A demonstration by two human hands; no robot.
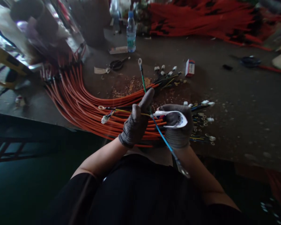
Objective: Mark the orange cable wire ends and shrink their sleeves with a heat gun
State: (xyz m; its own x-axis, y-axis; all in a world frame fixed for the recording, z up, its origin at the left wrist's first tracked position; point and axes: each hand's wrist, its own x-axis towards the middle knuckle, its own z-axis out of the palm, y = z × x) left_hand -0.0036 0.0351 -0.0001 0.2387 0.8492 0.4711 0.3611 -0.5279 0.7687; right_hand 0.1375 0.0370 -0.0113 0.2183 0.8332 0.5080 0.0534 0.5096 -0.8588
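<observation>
My left hand (pixel 137 123), in a grey glove, is closed around a thin wire bundle with one finger stretched upward. To its left stick out a ring terminal (pixel 101 107) and a white connector plug (pixel 105 119) on thin coloured wires. My right hand (pixel 179 132), also gloved, is curled around a white, bent, tube-like piece (pixel 183 120) with dark print; its exact kind is unclear. Its narrow end meets a green-and-blue wire (pixel 162 137) that slants between my hands. This wire has a ring lug at each end. Orange cables (pixel 103 120) lie beneath both hands.
White plugs and ring terminals (pixel 210 119) lie right of my hands. Behind are a small red-and-white box (pixel 190 68), black scissors (pixel 116 64) and a water bottle (pixel 131 34). Red material (pixel 201 20) is heaped at the back. The table's front edge runs near my body.
</observation>
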